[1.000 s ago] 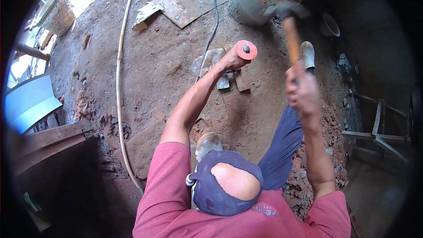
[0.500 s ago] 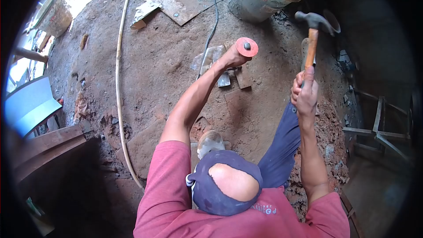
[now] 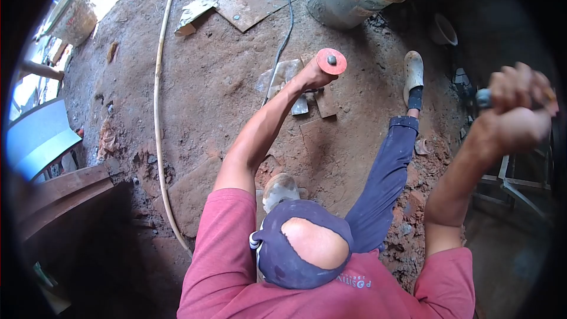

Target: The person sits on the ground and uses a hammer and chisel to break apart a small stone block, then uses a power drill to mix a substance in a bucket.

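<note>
Chisel (image 3: pixel 331 61) clasped within left hand (image 3: pixel 310 78) fingers (image 3: pixel 319 81); hammer (image 3: pixel 483 98) in right hand (image 3: pixel 517 109).

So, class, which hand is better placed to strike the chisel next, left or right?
Probably right: the right hand is raised out to the side gripping the hammer, whereas the left hand is closed around the chisel under its orange guard, holding it in place.

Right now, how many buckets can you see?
2: a grey bucket at the top, past the chisel; a crusted bucket at the upper left edge. The dark corners may hide more.
</note>
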`<state>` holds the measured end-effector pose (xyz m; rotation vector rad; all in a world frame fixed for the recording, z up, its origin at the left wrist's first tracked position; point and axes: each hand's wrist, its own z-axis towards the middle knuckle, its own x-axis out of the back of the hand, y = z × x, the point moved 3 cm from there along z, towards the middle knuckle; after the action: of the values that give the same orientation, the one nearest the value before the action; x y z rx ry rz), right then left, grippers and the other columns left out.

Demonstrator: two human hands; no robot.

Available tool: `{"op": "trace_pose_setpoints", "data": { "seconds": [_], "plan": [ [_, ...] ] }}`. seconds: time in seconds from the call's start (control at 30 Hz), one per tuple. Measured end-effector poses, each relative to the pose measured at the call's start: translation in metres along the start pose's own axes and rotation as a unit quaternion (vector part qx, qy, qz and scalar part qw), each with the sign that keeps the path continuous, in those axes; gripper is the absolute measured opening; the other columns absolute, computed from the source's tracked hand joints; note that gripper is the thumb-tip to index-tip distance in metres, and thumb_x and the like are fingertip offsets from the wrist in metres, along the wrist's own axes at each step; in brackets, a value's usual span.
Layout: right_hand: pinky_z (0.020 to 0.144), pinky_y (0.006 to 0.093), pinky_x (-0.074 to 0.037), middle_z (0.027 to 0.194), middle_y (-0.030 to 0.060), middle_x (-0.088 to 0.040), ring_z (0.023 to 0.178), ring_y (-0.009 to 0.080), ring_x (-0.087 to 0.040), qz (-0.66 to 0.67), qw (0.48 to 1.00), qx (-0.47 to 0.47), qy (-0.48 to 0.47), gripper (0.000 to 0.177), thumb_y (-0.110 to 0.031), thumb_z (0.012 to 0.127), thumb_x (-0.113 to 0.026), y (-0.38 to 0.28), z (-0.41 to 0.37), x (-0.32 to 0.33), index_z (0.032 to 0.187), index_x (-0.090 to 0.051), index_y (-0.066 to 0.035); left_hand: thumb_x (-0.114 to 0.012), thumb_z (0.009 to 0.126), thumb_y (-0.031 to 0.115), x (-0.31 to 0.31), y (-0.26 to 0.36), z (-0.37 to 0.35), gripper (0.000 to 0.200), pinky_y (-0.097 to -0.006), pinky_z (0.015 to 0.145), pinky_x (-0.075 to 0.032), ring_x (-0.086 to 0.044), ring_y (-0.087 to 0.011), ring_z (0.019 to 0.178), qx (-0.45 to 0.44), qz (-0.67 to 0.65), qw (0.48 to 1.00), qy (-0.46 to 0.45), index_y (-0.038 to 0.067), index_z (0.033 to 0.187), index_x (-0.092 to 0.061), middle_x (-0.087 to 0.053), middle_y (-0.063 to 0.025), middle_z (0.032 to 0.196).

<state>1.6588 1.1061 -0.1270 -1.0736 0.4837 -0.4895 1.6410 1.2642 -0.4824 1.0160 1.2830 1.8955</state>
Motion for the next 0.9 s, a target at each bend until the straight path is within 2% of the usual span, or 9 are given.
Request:
{"op": "trace_pose_setpoints", "data": {
  "seconds": [0.1,0.13,0.2,0.37,0.53,0.63,0.7,0.8,0.9],
  "plan": [
    [0.043,0.0236,-0.036,0.06,-0.0016,-0.035,0.047,0.0083,-0.034,0.022,0.966,0.244,-0.078,0.056,-0.061,0.099,-0.029,0.037,-0.028,0.01,0.079,-0.049,-0.012,-0.065,0.076,0.003,0.003,0.002,-0.004,0.015,-0.031,0.075,-0.048,-0.052,-0.0133,0.079,-0.036,-0.022,0.999,0.023,0.005,0.089,-0.058,-0.059,-0.0038,0.082],
    [0.055,0.0252,-0.045,0.057,-0.0001,-0.04,0.053,0.0097,-0.044,-0.218,0.956,0.108,0.165,0.058,-0.059,0.1,-0.028,0.139,-0.083,0.054,0.081,-0.053,-0.01,-0.067,0.076,0.004,0.003,0.001,-0.004,0.018,-0.0309,0.076,-0.048,-0.053,-0.0128,0.081,-0.043,-0.028,0.998,0.026,0.005,0.092,-0.059,-0.059,-0.0041,0.085],
    [0.052,0.0253,-0.046,0.052,-0.0025,-0.043,0.05,0.0089,-0.048,-0.472,0.816,-0.307,-0.132,0.06,-0.057,0.1,-0.031,0.185,-0.125,0.064,0.068,-0.05,-0.01,-0.067,0.079,0.008,-0.002,0.001,0.003,0.02,-0.0326,0.082,-0.048,-0.055,-0.0161,0.086,0.014,-0.073,0.996,-0.055,0.004,0.095,-0.057,-0.06,-0.0047,0.091],
    [0.03,0.02,-0.026,0.049,-0.0091,-0.037,0.035,0.0025,-0.036,-0.271,0.909,-0.316,0.026,0.059,-0.066,0.095,-0.032,0.093,-0.055,0.032,0.07,-0.046,-0.014,-0.065,0.073,0.0,-0.002,-0.007,0.001,0.014,-0.0321,0.07,-0.047,-0.049,-0.0129,0.075,-0.033,-0.03,0.999,0.009,0.005,0.084,-0.057,-0.055,-0.0014,0.078],
    [0.034,0.0218,-0.018,0.052,-0.0041,-0.024,0.041,0.0069,-0.019,-0.022,0.989,0.145,0.004,0.055,-0.06,0.099,-0.031,-0.038,0.031,0.026,0.069,-0.04,-0.014,-0.064,0.075,0.001,-0.004,-0.006,-0.001,0.013,-0.031,0.069,-0.047,-0.048,-0.0124,0.075,-0.031,-0.008,0.999,0.015,0.005,0.085,-0.058,-0.055,-0.0018,0.078],
    [0.035,0.0229,-0.023,0.05,-0.0036,-0.025,0.039,0.0112,-0.023,-0.13,0.967,0.118,0.183,0.054,-0.054,0.101,-0.025,0.087,-0.052,0.004,0.066,-0.036,-0.014,-0.065,0.076,0.001,0.001,-0.004,0.003,0.014,-0.0313,0.07,-0.047,-0.049,-0.0124,0.076,-0.03,-0.083,0.996,0.023,0.005,0.087,-0.059,-0.057,-0.0021,0.08],
    [0.031,0.0225,-0.026,0.047,-0.0046,-0.037,0.032,0.0099,-0.034,-0.39,0.865,-0.302,-0.091,0.06,-0.063,0.098,-0.03,0.182,-0.125,0.065,0.063,-0.039,-0.014,-0.067,0.076,0.002,0.0,0.01,-0.002,0.015,-0.0313,0.071,-0.048,-0.051,-0.0126,0.078,-0.028,-0.109,0.994,0.009,0.006,0.089,-0.06,-0.059,-0.0018,0.082],
    [0.03,0.0224,-0.025,0.048,-0.0057,-0.037,0.032,0.0067,-0.033,-0.294,0.853,-0.43,0.026,0.058,-0.061,0.098,-0.034,0.146,-0.102,0.059,0.063,-0.041,-0.016,-0.065,0.079,0.005,-0.006,-0.005,-0.005,0.019,-0.0333,0.081,-0.048,-0.055,-0.0147,0.084,-0.089,-0.162,0.979,0.086,0.004,0.096,-0.059,-0.06,-0.0056,0.088],
    [0.031,0.0216,-0.023,0.054,-0.0071,-0.036,0.038,0.003,-0.031,-0.092,0.958,-0.241,0.126,0.051,-0.058,0.099,-0.034,0.043,-0.018,0.03,0.074,-0.044,-0.014,-0.066,0.078,0.005,-0.002,-0.007,-0.001,0.019,-0.0329,0.081,-0.048,-0.055,-0.0151,0.084,-0.001,-0.034,0.999,-0.002,0.004,0.095,-0.058,-0.06,-0.0039,0.088]
  ]
}}
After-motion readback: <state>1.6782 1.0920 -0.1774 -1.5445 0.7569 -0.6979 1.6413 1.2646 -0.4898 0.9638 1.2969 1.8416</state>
